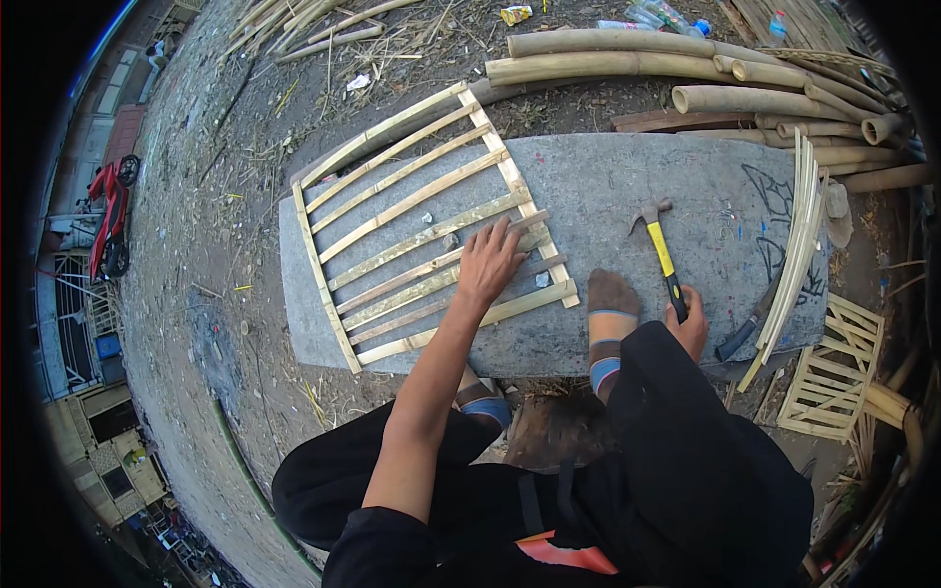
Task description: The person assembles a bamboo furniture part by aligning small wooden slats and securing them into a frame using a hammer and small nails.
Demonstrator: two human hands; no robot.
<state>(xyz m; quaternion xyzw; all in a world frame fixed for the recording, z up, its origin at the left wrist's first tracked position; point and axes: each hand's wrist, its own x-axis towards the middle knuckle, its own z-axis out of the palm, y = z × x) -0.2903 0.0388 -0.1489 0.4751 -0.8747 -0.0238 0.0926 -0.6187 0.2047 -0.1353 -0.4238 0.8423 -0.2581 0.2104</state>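
Thick bamboo poles (608, 66) lie piled at the upper right; plastic bottles (644, 16) lie just beyond them, a yellow wrapper (516, 15) to their left; bamboo sticks (333, 44) are strewn at the upper left, a white scrap (359, 82) near them; a red motorbike (111, 211) stands far left; a greenish pole (240, 451) lies lower left.

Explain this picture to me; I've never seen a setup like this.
There is no machine here, only a person working bare-handed. This single picture looks down from the left of two fisheye cameras worn on the head, so straight edges bend. A pale slatted bamboo panel and a bundle of thin pale strips lie partly on a flat grey slab. The open left hand is on the panel's slats; the right hand has its grip around the lower handle of a yellow-and-black-handled hammer.
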